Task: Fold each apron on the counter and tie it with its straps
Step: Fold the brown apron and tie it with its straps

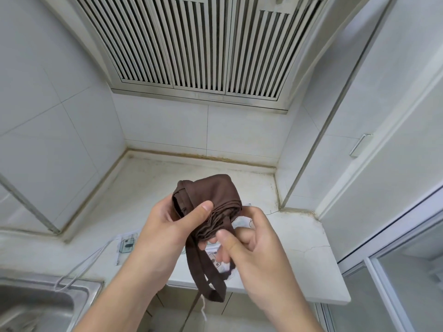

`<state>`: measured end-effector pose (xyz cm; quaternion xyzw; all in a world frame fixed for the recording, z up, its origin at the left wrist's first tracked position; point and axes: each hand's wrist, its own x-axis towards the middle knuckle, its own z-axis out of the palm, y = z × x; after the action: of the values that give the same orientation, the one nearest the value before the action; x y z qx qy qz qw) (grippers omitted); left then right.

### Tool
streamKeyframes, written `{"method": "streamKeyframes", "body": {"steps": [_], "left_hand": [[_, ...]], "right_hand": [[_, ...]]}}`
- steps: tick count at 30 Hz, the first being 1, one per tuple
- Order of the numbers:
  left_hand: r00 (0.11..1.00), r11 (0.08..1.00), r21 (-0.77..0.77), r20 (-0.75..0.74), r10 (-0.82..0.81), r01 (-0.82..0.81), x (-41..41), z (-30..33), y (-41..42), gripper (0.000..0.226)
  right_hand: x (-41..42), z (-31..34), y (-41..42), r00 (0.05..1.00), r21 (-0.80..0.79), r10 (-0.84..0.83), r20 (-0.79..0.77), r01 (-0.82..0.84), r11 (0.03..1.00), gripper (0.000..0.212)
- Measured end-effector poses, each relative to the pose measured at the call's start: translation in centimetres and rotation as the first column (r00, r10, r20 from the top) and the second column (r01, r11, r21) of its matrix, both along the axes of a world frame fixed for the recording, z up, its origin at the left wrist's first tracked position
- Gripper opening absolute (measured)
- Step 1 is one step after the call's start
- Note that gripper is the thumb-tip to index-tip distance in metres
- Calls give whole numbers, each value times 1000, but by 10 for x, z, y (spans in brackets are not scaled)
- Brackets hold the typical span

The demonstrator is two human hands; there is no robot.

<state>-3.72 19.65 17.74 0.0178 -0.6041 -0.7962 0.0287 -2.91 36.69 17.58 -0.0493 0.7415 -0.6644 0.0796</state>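
Observation:
A brown apron (213, 195), folded into a tight bundle, is held up in the air above the white counter (299, 255). My left hand (172, 224) grips the bundle from the left, thumb pressed on its front. My right hand (249, 240) pinches a brown strap (206, 276) at the bundle's lower right side. The straps hang down in loops past the counter's front edge. A light patterned apron (223, 262) lies flat on the counter beneath my hands, mostly hidden.
A steel sink (36, 305) sits at the lower left, with a thin white cord (81, 267) trailing to it from a printed sheet (127, 245). Tiled walls enclose the counter. A slatted range hood (201, 44) hangs overhead. Glass doors (395, 271) stand at the right.

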Motion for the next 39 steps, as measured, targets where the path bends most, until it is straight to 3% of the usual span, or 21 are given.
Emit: {"method": "streamKeyframes", "body": {"steps": [2,6,8,12,14,21,25,29,34,36,39], "left_hand": [[1000,999,48,3,-7,7,3,5,-2,19],[999,995,100,36,12,-15,6,9,-6,15],[999,996,92,34,15,-18,7,8,-5,17],[998,994,104,54,39,-44,9,8,-1,23],[997,995,91,64,46,-51,10,9,0,25],[989,989,140,137,-64,44,16,16,-3,29],[979,977,163,122,-161,140,21,17,-4,25],[909,914,175,141,-392,367,26,17,-10,22],[792,803,-100,273,-546,588,29,10,-17,10],[794,787,-192,330,-511,587,29,6,-11,4],[875,876,-228,351,-332,424,25,-2,0,7]], "right_hand": [[1,-3,5,995,14,-53,-86,55,998,11],[1,-6,15,936,5,-122,-331,131,991,22],[1,-7,18,923,10,-102,-370,114,993,25],[8,-9,13,987,-208,124,-99,-142,968,25],[10,-14,7,985,-240,173,-12,-171,956,24],[11,-21,5,989,-189,148,17,-143,972,26],[8,-24,3,973,-175,216,85,-199,964,26],[-10,-20,10,956,-52,260,132,-255,965,15],[-56,11,37,891,-9,337,303,-351,936,33],[-66,36,39,905,125,301,302,-351,928,42],[-58,63,29,967,346,224,119,-252,904,42]]}}
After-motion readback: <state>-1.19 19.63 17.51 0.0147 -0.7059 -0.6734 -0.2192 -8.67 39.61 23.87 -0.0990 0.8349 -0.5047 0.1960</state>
